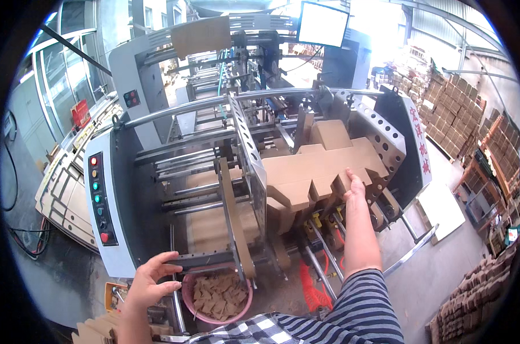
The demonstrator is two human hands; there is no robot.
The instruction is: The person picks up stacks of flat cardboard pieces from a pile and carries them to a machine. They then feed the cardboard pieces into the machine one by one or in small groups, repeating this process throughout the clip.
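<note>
A stack of brown die-cut cardboard blanks (323, 166) lies in the feeder of a large machine, between a perforated metal plate (249, 143) on the left and another perforated side plate (380, 135) on the right. My right hand (354, 186) rests at the front edge of the top blank, fingers stretched out and partly lying over the cardboard; its underside is hidden. Lower left, my left hand (155, 280) is in the air beside the machine's dark front bar (208, 261). Its fingers are spread and curved, with nothing between them.
A pink basin (188, 298) of cardboard scraps stands on the floor below. Buttons line the control panel (99, 198) at left. Orange coiled hose (314, 289) hangs under the feeder. Cardboard stacks (455, 109) stand at right, and a screen (323, 24) is above.
</note>
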